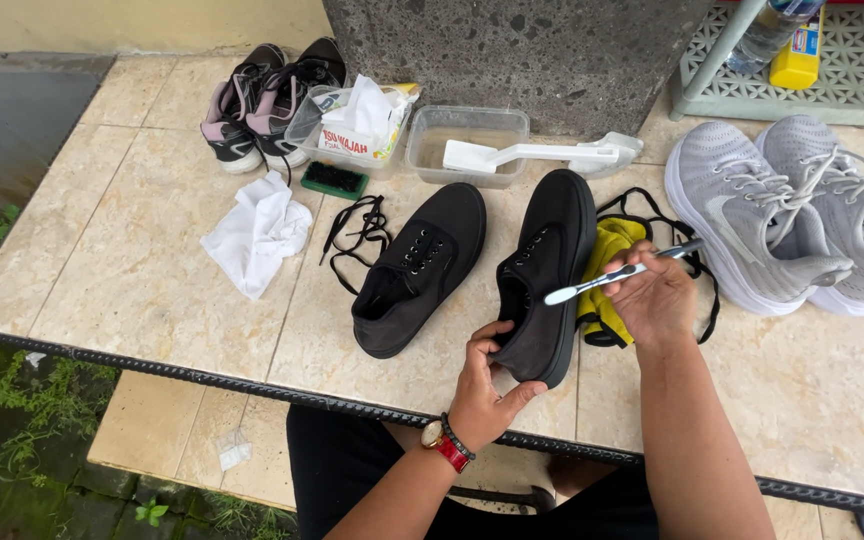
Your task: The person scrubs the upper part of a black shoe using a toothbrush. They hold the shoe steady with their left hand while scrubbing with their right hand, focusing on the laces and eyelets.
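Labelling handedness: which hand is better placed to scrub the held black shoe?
Right hand: it holds the toothbrush just above the black shoe. Left hand grips its heel.

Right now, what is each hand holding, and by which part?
The left hand grips the black shoe at its heel end. The right hand holds a toothbrush by its handle, bristle end toward the shoe.
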